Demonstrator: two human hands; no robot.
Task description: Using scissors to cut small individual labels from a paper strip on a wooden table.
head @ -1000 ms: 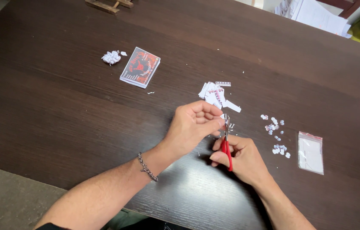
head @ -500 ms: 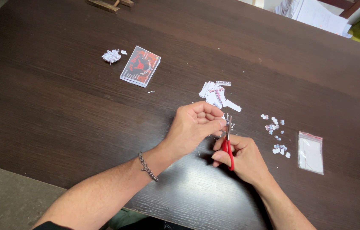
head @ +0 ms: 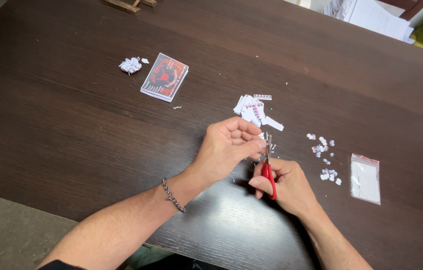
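Right hand (head: 286, 185) closed round small red-handled scissors (head: 268, 170), blades up | left hand (head: 229, 147) fingertips pinched on tiny paper bit at the blades | cut white paper scraps (head: 254, 110) just beyond on dark wooden table (head: 71, 125)

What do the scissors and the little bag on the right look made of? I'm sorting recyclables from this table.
Scissors: handles look like glossy red plastic, blades thin bright metal, going by the shine. Small bag: seemingly clear, glossy plastic film with a red strip along its top edge; the dark table shows faintly through it.

Whatever the left hand (head: 231, 147) pinches at the scissors (head: 268, 167) is too small to tell.
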